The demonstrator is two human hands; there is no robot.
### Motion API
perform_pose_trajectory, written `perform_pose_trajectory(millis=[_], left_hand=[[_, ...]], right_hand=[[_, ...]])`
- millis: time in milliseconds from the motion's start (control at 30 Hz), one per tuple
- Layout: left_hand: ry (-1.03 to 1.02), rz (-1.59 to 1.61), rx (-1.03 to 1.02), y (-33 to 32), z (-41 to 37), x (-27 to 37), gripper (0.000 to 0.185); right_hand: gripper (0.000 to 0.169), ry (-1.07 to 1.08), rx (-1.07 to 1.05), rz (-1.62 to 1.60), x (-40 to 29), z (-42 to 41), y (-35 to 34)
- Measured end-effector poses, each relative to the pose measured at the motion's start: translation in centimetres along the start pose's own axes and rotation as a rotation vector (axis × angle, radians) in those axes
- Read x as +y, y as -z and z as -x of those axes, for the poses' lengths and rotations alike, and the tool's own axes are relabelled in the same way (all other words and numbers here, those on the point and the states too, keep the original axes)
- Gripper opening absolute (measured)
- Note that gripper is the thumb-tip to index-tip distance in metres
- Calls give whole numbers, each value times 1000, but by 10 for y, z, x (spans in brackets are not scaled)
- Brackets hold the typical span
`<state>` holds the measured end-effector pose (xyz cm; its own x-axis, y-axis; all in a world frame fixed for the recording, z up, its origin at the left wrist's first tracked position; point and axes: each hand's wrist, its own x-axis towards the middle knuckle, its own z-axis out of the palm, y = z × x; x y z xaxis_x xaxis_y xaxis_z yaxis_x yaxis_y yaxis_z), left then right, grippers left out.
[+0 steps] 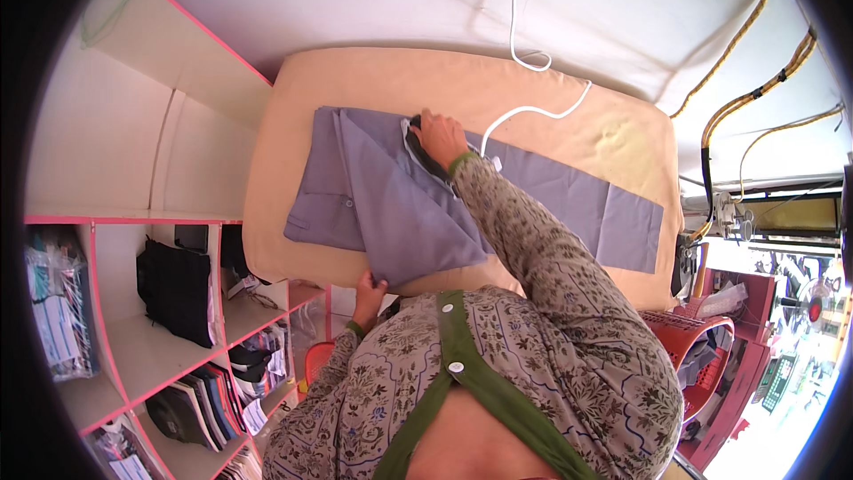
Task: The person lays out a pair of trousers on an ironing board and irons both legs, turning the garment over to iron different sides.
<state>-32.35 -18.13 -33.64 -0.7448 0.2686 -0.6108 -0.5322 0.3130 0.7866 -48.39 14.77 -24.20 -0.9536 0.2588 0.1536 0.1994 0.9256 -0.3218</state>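
Grey-purple trousers (413, 213) lie folded on a padded board with a peach cloth cover (413, 73). My right hand (440, 137) grips the dark handle of a clothes iron (426, 157), which rests on the trousers near their upper edge; my forearm hides part of it. A white cord (540, 110) runs from the iron over the board's far edge. At the near edge, my left hand (368, 295) holds a corner of the trousers' fabric between thumb and fingers. A button and a waistband with belt loops show at the left of the trousers.
At the left stand pink-edged shelves (160, 217) with folded clothes and bagged items. A red plastic basket (706, 367) holding cloth is at the lower right. Yellowish cables (740, 93) run along the white wall. A sewing machine (686, 260) stands partly visible beyond the board's right end.
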Motion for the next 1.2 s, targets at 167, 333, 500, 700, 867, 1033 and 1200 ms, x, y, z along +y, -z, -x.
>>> perform_pose_trajectory(millis=[167,333,500,700,867,1033,1200], left_hand=[[-25,-714,-483,58,-18,48,18],[-326,-588,-207,71,-75,174,21],[-1068,-746,-21,26,-205,261,22],[-739,-1533,156,26,-305,292,22],[-506,-1517,-107,51,-340,312,21],[-395,-1491,-139,76,-368,311,23],[-567,-1160,-254,112,-394,281,25]], right_hand=[[42,-97,-83,-160,-10,-35,-9],[43,-187,-175,-222,-9,25,6],[38,-224,-131,-371,-13,14,0],[46,-189,-79,-308,-17,44,-4],[44,-169,47,-245,-35,15,-22],[43,-228,16,-218,-43,-39,-43],[44,-212,-17,-197,-45,-27,-36]])
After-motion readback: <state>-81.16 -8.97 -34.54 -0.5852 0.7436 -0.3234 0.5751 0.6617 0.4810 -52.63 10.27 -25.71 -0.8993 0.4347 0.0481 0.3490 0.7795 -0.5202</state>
